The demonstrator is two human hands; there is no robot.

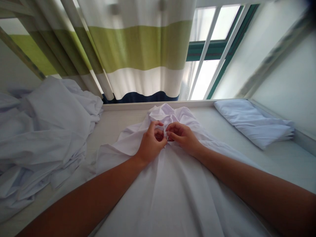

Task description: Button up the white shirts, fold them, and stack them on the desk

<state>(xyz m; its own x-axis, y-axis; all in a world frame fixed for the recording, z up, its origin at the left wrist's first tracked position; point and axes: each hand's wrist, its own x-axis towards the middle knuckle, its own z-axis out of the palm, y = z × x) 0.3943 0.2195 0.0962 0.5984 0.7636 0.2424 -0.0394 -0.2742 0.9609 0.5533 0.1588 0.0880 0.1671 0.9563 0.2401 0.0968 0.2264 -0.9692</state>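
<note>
A white cloth (172,187) lies spread in loose folds from the near edge of the view up to the middle, where its far end is bunched. I cannot tell whether it is a garment or a sheet. My left hand (151,141) and my right hand (182,135) meet over the bunched part, fingertips almost touching. Both hands are closed in a pinch on a small gathered bit of the cloth between them. Their fingers partly hide what exactly is pinched.
On the left rises a large crumpled heap of white cloth (51,125). A folded white cloth (249,120) lies at the right on the pale surface (116,120). Behind the surface's raised edge (138,106) hang striped curtains (138,46) beside a barred window (209,49).
</note>
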